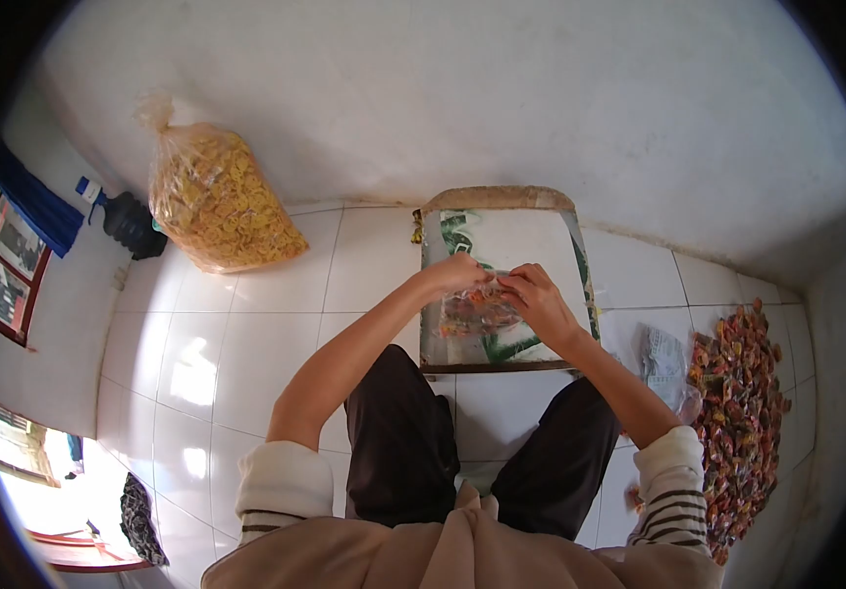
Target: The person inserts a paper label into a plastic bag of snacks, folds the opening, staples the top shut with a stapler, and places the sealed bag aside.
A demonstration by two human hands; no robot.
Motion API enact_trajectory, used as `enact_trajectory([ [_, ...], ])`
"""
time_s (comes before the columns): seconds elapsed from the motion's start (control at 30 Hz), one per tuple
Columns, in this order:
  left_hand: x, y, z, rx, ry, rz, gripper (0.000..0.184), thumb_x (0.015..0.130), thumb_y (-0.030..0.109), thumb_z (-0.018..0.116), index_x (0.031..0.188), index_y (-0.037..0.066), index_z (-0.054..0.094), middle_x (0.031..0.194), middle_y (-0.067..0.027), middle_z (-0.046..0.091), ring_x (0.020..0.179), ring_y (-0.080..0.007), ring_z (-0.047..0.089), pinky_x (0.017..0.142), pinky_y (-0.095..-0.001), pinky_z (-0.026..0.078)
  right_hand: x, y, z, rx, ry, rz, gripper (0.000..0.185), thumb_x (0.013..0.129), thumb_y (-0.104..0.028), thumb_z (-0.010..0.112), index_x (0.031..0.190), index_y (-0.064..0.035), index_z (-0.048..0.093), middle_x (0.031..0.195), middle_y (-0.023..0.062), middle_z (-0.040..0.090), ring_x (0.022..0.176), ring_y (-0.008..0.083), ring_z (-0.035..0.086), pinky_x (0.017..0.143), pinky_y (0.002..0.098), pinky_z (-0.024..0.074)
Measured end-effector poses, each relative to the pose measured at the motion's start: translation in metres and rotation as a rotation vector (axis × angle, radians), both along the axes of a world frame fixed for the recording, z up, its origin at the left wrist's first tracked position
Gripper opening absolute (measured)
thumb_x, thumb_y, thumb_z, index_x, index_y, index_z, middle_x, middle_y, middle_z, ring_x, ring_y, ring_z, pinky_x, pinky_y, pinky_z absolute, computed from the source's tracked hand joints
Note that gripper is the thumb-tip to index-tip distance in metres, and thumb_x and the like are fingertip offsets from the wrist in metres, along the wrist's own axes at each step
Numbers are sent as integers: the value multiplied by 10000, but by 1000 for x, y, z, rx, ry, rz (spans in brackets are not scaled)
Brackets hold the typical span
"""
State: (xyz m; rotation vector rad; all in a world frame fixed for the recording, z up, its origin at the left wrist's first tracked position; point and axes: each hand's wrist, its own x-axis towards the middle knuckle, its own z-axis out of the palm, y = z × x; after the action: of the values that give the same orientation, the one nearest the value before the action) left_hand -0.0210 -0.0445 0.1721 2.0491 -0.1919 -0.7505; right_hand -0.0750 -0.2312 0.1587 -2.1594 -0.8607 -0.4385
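Observation:
On a low table in front of my knees lies a clear plastic bag with small red and orange packets inside. My left hand pinches the bag's upper edge from the left. Close beside it, my right hand grips the same edge from the right, fingers bent. The fingertips nearly meet over the bag's top, and the exact grip is partly hidden. The tabletop is white with green markings and a worn brown far edge.
A big tied bag of yellow snacks stands by the wall at the left, next to a dark water jug. To my right, a large heap of small wrapped packets covers the tiles, with grey-white plastic bags beside it.

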Motion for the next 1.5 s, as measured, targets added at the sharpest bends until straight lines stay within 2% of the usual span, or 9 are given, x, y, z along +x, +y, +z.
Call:
enact_trajectory([
  [0.37, 10, -3, 6, 30, 65, -31, 233, 748, 235, 566, 738, 10, 624, 753, -74, 539, 738, -156, 450, 710, -293, 353, 0, 0, -3, -190, -110, -25, 242, 709, 43, 565, 944, -10, 561, 859, 115, 531, 842, 281, 513, 745, 344, 456],
  [0.67, 16, -6, -5, 58, 68, -48, 230, 743, 232, 559, 742, 12, 625, 748, -79, 545, 722, -156, 440, 726, -293, 345, -1, 0, -1, -110, -49, -53, 217, 731, 19, 562, 946, -13, 550, 857, 111, 530, 841, 276, 506, 746, 345, 449],
  [0.77, 5, -10, -3, 251, -8, -56, 294, 757, 288, 601, 821, 1, 607, 823, -97, 544, 778, -186, 483, 749, -307, 362, 7, 2, -4, -149, -63, -62, 169, 743, -1, 559, 912, -11, 563, 855, 108, 531, 830, 276, 508, 733, 352, 448],
  [0.83, -34, -15, 5, 477, -954, 277, 311, 756, 275, 634, 912, 12, 581, 913, -105, 528, 877, -250, 513, 759, -344, 404, 7, 2, -5, -133, -66, -58, 149, 745, -6, 558, 894, -9, 568, 854, 106, 530, 829, 274, 509, 730, 352, 449],
  [0.93, -43, -3, 1, 227, -1092, -60, 293, 751, 179, 627, 995, 38, 548, 949, -93, 500, 926, -285, 505, 754, -373, 441, 5, 2, -3, -117, -59, -64, 124, 745, -9, 559, 868, -7, 576, 852, 101, 529, 831, 271, 510, 729, 349, 451],
  [1.07, -49, 5, -2, 134, -1070, -113, 266, 753, 80, 583, 1016, 58, 543, 926, -76, 497, 895, -266, 502, 744, -364, 458, 7, 3, -4, -113, -93, -74, 129, 741, -14, 569, 870, -10, 577, 842, 98, 528, 836, 261, 513, 718, 342, 458],
  [1.27, -46, 8, 2, 316, -1246, -310, 329, 694, 10, 568, 1020, 16, 524, 911, -77, 489, 889, -229, 506, 707, -298, 489, 10, 1, -2, -194, -134, -85, 109, 732, -17, 582, 839, -14, 561, 831, 93, 528, 818, 252, 520, 695, 331, 469],
  [1.33, -46, 4, 3, 536, -1396, -378, 344, 659, -6, 568, 998, -17, 512, 898, -84, 484, 880, -221, 508, 689, -268, 500, 15, 1, -2, -191, -144, -73, 101, 730, -19, 586, 827, -13, 558, 824, 91, 526, 815, 251, 521, 696, 331, 469],
  [1.5, -44, 8, 3, 584, -1432, -441, 335, 647, -13, 565, 976, -29, 506, 891, -87, 484, 871, -213, 507, 696, -253, 501, 20, -4, 1, -136, -140, 7, 85, 713, -15, 617, 782, -4, 571, 826, 96, 538, 771, 259, 539, 667, 340, 477],
])
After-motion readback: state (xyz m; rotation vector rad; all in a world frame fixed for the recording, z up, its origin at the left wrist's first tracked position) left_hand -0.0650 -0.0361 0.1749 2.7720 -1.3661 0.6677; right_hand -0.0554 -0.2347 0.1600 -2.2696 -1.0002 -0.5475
